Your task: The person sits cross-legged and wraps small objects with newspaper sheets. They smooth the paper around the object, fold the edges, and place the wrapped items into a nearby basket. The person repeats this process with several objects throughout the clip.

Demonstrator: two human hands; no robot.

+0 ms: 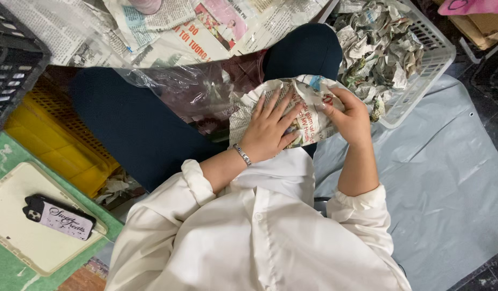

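Observation:
A rounded bundle wrapped in newspaper (pixel 308 91) rests on my lap. My left hand (pixel 270 129) lies flat on it with fingers spread, pressing the paper down; a silver bracelet circles that wrist. On the bundle's right side, my right hand (pixel 350 116) grips and folds the paper's edge. What is inside the wrapping is hidden. A crumpled clear plastic bag (pixel 190 89) lies just left of the bundle, across my dark trousers.
A white plastic basket (pixel 435 54) full of crumpled newspaper balls stands at upper right. Flat newspaper sheets (pixel 168 27) lie ahead. Left are a black crate (pixel 15 64), a yellow crate (pixel 55 145) and a cream tray (pixel 17 215) holding a phone (pixel 58 216). Grey sheeting (pixel 448 172) covers the floor at right.

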